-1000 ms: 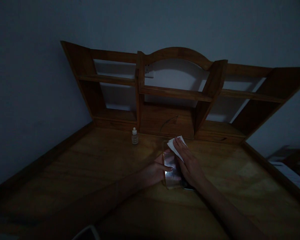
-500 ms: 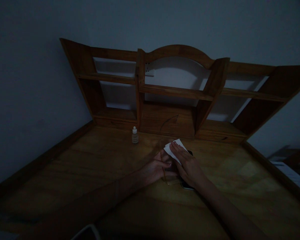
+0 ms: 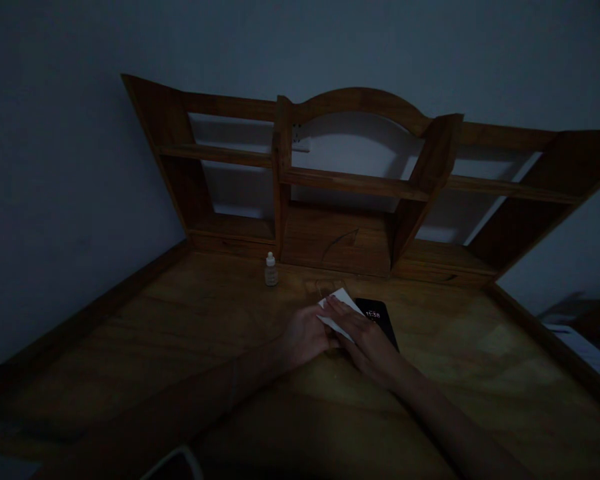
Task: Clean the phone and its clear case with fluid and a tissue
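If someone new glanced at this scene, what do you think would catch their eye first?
Probably the white tissue under the right hand, bright against the dim wooden desk. Next, perhaps, the black phone with lit clock digits, lying partly behind that hand; then the small white-capped bottle standing farther back, to the left.

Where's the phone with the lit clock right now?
In the head view, the phone lies screen up on the desk, right of centre, partly hidden behind the right hand and just right of the white tissue.
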Action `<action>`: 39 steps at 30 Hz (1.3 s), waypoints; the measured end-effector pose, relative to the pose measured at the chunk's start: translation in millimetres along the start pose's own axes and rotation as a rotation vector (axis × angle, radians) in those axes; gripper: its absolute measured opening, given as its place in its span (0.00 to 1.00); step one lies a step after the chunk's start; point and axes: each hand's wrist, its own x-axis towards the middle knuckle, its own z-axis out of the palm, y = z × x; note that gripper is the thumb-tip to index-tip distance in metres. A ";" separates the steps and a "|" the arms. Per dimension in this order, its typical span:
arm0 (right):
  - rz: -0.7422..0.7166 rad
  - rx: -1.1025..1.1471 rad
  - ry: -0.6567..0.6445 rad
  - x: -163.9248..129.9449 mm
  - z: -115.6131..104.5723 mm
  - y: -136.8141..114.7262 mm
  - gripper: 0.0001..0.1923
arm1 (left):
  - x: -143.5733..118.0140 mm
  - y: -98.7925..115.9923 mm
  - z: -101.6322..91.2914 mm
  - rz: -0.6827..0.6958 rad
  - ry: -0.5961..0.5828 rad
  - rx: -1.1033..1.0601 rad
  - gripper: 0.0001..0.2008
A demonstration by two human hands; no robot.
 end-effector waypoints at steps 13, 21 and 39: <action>-0.036 0.105 -0.065 3.1 -5.5 -7.2 0.29 | 1.3 -3.0 4.9 -0.002 0.064 -0.024 0.13; -0.055 0.194 -0.062 5.9 -10.6 -12.3 0.25 | 7.6 -6.9 0.3 0.056 0.065 0.064 0.09; 0.020 0.585 -0.047 1.1 -18.0 -14.5 0.17 | -3.0 -3.5 5.8 0.139 0.191 0.381 0.15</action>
